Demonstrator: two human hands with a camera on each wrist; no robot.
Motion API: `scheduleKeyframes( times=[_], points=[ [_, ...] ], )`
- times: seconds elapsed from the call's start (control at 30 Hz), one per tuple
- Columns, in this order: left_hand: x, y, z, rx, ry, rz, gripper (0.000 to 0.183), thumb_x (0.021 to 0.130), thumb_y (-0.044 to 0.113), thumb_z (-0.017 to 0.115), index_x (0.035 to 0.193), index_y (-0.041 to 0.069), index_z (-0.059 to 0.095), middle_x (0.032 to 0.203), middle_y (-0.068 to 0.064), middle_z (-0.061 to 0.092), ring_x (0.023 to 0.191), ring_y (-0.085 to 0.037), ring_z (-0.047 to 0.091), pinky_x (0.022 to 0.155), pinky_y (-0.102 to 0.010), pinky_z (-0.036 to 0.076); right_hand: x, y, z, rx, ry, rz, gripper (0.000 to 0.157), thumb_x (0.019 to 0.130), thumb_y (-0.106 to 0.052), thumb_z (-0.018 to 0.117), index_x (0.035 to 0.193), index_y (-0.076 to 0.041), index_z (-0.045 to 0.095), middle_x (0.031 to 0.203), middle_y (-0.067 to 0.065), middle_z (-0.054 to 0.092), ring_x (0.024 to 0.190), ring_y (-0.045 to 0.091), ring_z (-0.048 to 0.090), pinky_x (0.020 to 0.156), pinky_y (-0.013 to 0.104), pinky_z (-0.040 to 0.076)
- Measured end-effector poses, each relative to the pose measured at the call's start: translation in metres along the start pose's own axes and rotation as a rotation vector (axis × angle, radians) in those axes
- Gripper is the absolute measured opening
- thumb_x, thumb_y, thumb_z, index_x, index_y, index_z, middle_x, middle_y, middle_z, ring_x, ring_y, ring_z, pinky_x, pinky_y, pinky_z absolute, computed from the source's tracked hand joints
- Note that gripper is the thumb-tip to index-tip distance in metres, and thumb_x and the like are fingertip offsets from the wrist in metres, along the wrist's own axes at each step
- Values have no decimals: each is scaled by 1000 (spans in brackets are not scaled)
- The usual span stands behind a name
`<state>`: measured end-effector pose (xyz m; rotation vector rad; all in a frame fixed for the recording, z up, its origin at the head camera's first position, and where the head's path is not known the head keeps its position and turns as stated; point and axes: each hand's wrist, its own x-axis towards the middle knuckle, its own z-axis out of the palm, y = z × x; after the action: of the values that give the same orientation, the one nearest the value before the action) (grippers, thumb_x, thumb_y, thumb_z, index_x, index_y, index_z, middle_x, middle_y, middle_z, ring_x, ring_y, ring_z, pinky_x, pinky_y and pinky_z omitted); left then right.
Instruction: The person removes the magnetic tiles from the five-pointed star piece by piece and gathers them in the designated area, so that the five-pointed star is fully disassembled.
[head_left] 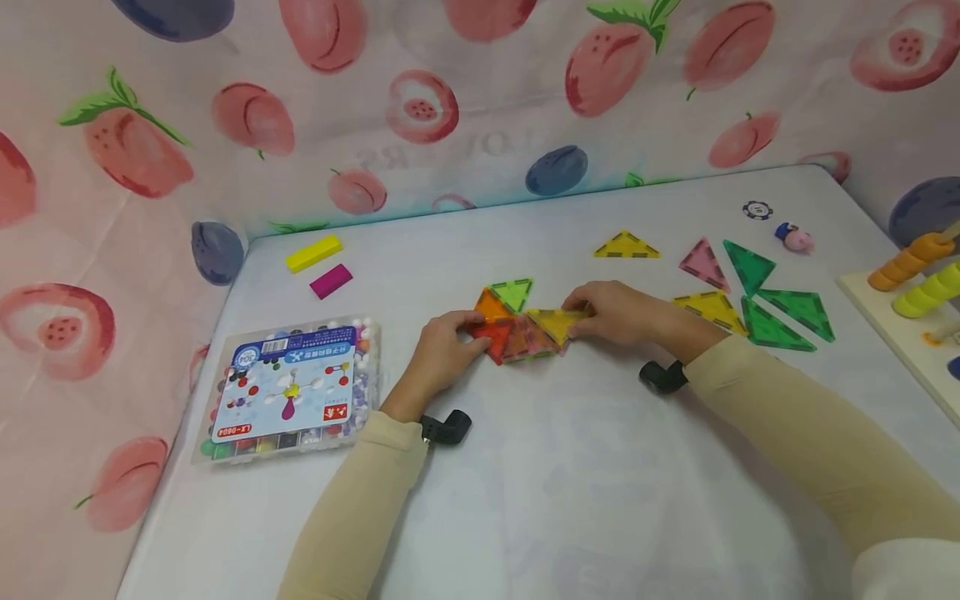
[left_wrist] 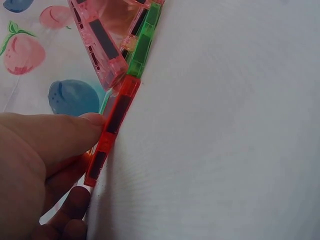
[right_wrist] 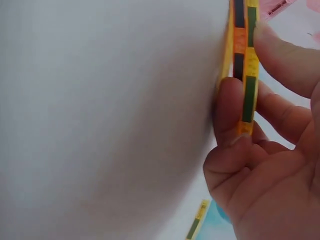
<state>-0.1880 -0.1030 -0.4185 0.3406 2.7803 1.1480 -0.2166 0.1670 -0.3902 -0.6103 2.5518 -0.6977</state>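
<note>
My left hand (head_left: 442,354) pinches a red magnetic triangle tile (head_left: 498,337), thumb on one face and fingers behind it. Joined around it are an orange tile (head_left: 491,305), a lime green tile (head_left: 513,294) and pinkish tiles (head_left: 521,340). In the left wrist view, a green tile edge (left_wrist: 145,40) meets the end of the red one, and a pink tile (left_wrist: 100,42) leans away from it. My right hand (head_left: 611,310) grips a yellow triangle tile (right_wrist: 250,95) at the right end of the group. An orange-edged tile (right_wrist: 240,37) lies flat against the yellow one.
Loose triangle tiles lie to the right: yellow (head_left: 627,245), pink (head_left: 705,264) and green (head_left: 798,312). A plastic case of coloured balls (head_left: 288,387) sits left, below yellow (head_left: 313,253) and magenta blocks (head_left: 331,282). A wooden bead board (head_left: 892,325) stands at the right edge.
</note>
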Motion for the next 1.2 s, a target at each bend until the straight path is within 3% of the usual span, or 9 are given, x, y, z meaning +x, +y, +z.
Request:
scheduleKeyframes(
  times=[0.2,0.37,0.67,0.97,1.03,1.2],
  points=[
    [2,-1,1,-15,-8,-17,34,80,22,67,112,11,61,111,0,58,110,-16,47,95,-31,33,8,-3,-9,-22,5,71,40,84,-30,62,113,-6,48,97,8,53,89,22,47,81,37,40],
    [1,-1,1,-15,-7,-16,34,80,22,67,112,12,61,111,0,58,109,-16,48,95,-31,33,11,-1,-9,-46,18,69,32,86,-30,60,103,-6,48,84,7,51,80,22,46,69,33,39],
    [-1,-1,1,-12,-7,-2,34,80,22,68,111,11,61,110,-1,59,109,-17,48,94,-31,33,1,3,-5,8,122,57,27,88,-30,56,102,-8,49,86,7,50,80,23,45,68,35,38],
    [0,1,-1,-8,-11,-8,33,81,22,67,112,12,61,111,1,58,110,-15,47,95,-31,33,0,6,-3,-18,228,52,11,84,-17,61,87,-9,56,85,6,54,77,22,47,68,35,40],
    [-1,1,-1,-10,-15,-17,33,81,22,67,112,11,61,111,0,58,110,-15,47,95,-31,33,-3,10,-8,-7,234,96,16,83,-21,62,93,-9,56,88,6,55,80,22,48,71,36,40],
    [-1,1,-1,-6,-15,-9,34,81,22,67,112,11,61,110,0,58,109,-16,48,95,-31,33,-19,30,-30,16,191,255,48,81,-35,65,120,-14,48,104,12,53,88,27,47,70,40,41]
  ],
)
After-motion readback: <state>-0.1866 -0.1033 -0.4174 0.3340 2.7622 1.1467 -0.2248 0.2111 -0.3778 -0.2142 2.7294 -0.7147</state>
